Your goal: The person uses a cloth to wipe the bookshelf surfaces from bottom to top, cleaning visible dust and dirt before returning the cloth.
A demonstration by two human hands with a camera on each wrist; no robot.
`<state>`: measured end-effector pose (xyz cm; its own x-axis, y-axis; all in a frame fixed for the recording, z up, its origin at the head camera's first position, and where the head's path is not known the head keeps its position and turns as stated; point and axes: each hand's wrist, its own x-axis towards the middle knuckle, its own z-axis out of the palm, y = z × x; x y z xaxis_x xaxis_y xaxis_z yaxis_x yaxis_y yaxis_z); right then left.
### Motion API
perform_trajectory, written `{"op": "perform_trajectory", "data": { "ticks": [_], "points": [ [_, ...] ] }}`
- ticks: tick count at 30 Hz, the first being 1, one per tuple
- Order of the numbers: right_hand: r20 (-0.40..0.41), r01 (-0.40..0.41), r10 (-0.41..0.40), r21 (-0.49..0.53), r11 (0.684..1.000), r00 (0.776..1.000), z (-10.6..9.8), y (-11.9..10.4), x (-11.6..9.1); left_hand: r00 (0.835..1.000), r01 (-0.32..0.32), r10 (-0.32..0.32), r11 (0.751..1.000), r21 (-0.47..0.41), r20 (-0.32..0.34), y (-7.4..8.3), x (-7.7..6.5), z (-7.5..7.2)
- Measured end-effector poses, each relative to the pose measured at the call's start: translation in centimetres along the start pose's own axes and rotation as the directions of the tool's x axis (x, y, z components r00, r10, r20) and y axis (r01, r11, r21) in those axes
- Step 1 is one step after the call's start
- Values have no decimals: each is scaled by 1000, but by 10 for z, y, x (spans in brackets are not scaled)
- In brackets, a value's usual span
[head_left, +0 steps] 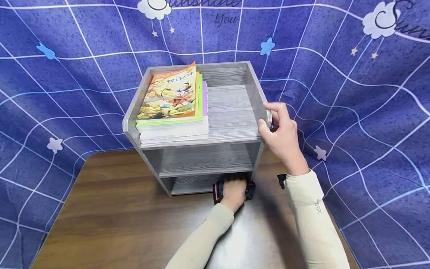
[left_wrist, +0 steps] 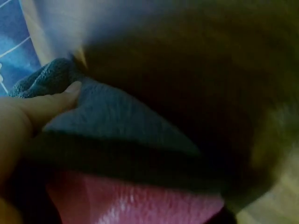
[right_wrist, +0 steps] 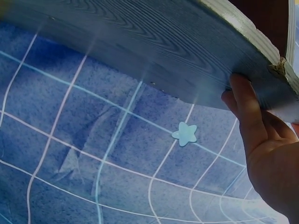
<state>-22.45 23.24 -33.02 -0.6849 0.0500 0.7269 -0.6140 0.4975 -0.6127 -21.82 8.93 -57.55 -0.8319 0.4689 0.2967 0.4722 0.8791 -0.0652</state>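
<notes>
A grey wood-grain shelf unit (head_left: pixel 231 112) stands on the table. My right hand (head_left: pixel 281 130) grips the front corner of its right side panel; in the right wrist view, fingers (right_wrist: pixel 247 102) of that hand lie against the panel's outer face. Low down, my left hand (head_left: pixel 234 190) reaches into the bottom compartment, its fingertips in shadow. The left wrist view shows its thumb (left_wrist: pixel 60 102) on a fuzzy grey-blue cloth (left_wrist: pixel 117 112), which the hand holds. A pink patch (left_wrist: pixel 131 203) shows below a dark band there. In the head view the cloth is hidden.
Several stacked books (head_left: pixel 171 97) lie on the left of the top shelf, a colourful illustrated cover uppermost. Brown wooden table (head_left: pixel 127 220) extends in front of the unit. A blue grid-patterned curtain (head_left: pixel 100 74) hangs behind and at both sides.
</notes>
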Motion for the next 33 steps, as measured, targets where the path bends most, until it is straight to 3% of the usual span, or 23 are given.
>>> {"op": "perform_trajectory", "data": {
  "ticks": [8,16,23,33],
  "points": [
    [-1,20,-20,9,1000,1000,1,1,-1,998,28,-27,999,-31,49,-7,-5,-2],
    [2,27,-27,6,1000,1000,0,2,0,995,57,-52,997,-48,89,-31,-15,-6],
    [0,4,-4,-3,1000,1000,-1,2,-1,999,47,-47,999,-6,-5,-71,-41,-5],
    [0,-6,6,-7,1000,1000,0,1,-1,988,-28,36,998,53,-152,-122,-84,2]
  ]
}}
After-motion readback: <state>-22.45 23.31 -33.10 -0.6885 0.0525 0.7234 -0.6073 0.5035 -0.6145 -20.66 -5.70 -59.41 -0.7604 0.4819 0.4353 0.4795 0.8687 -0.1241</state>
